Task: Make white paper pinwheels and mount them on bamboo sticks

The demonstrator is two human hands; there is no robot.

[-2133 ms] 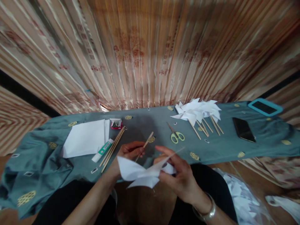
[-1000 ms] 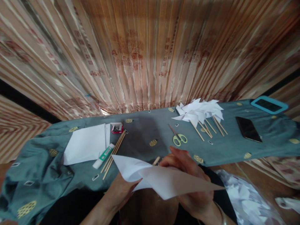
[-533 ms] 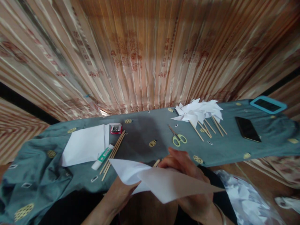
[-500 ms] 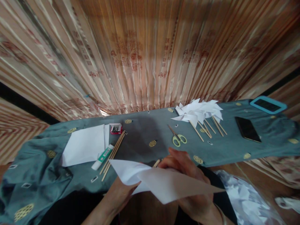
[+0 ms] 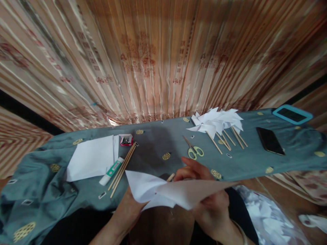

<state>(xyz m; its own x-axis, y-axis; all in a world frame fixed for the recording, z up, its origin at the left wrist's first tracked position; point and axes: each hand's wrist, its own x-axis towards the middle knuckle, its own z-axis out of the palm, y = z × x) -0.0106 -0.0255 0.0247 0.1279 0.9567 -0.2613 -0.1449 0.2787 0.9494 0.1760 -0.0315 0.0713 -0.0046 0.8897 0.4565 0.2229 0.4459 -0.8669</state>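
Note:
A white paper pinwheel spreads across the front of the head view, a small dark pin dot at its centre. Behind its left blade, my left hand is closed, the thumb at the lower edge of the paper; most of its fingers are hidden. Just above the pin, the end of a wooden stick pokes out. My right hand is behind the long right blade, its upper fingers loosely bent and apart near the stick end. The blade covers the rest of that hand, and I see nothing gripped in it.
Paper sheets, a glue stick, loose wooden sticks and a red box of pins lie left. Scissors, finished pinwheels, a phone and a blue-framed tablet lie right. A plastic bag stands below.
The pinwheel's blades have turned a little: the right blade's tip has risen and the lower blade has shifted. My right hand's upper fingers have moved slightly left and up.

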